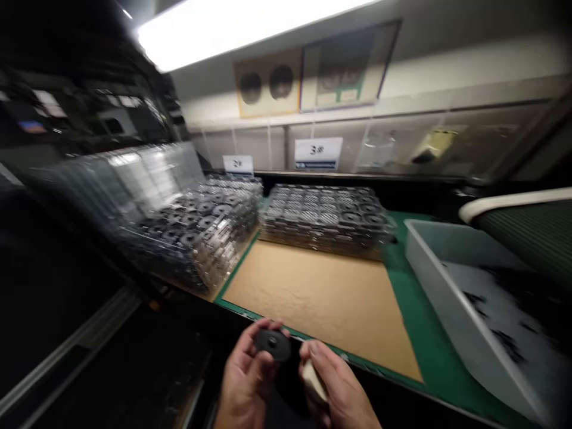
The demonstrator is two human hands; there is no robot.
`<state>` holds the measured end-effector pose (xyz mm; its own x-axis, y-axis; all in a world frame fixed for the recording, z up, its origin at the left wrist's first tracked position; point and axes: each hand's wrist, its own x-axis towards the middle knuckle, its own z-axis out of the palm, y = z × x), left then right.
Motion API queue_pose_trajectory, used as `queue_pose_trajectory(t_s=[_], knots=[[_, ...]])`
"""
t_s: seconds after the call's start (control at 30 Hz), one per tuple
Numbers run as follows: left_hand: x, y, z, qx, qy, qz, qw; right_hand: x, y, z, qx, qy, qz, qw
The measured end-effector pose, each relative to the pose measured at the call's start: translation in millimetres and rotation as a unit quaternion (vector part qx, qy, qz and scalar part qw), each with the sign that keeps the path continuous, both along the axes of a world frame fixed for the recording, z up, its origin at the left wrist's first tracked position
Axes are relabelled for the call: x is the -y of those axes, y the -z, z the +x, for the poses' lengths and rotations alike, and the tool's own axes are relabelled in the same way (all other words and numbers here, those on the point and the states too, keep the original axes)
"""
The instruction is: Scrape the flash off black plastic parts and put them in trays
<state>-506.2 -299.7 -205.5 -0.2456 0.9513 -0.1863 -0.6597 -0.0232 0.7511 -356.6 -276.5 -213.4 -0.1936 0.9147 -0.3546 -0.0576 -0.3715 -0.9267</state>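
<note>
Between the thumb and fingers of my left hand (247,381) is a round black disc (273,344) with a small hole at its centre, its flat face turned up toward me. My right hand (334,384), just beside it, is closed around a pale cream-coloured piece (314,382); fingers cover most of it, so its kind is hidden. Both hands are in front of the bench's near edge, close together, and the disc and the pale piece are apart.
Brown cardboard (313,292) lies on the green bench top (400,262). Behind it are stacked clear trays (324,214) of dark parts; more trays (192,232) stand at left. A white bin (465,322) with black pieces is at right, near a green conveyor belt (531,229).
</note>
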Motion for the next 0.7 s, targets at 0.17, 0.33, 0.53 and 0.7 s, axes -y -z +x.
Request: queue_pose_trajectory(t_s=[0.17,0.33,0.53,0.7], knots=[[-12,-10.2,-13,0.003,0.012,-0.051,0.999,-24,11.2,14,-0.091,0.014,-0.03,0.995],[-19,12.4,-15,-0.006,0.077,-0.06,0.995,-40,10.4,30,-0.029,0.044,0.003,0.999],[-24,23.9,-14,0.003,0.096,-0.071,0.993,-47,5.3,34,0.0,-0.012,0.041,0.999],[-27,21.2,-15,-0.003,0.094,-0.07,0.993,-43,0.2,31,0.04,-0.045,0.075,0.995]])
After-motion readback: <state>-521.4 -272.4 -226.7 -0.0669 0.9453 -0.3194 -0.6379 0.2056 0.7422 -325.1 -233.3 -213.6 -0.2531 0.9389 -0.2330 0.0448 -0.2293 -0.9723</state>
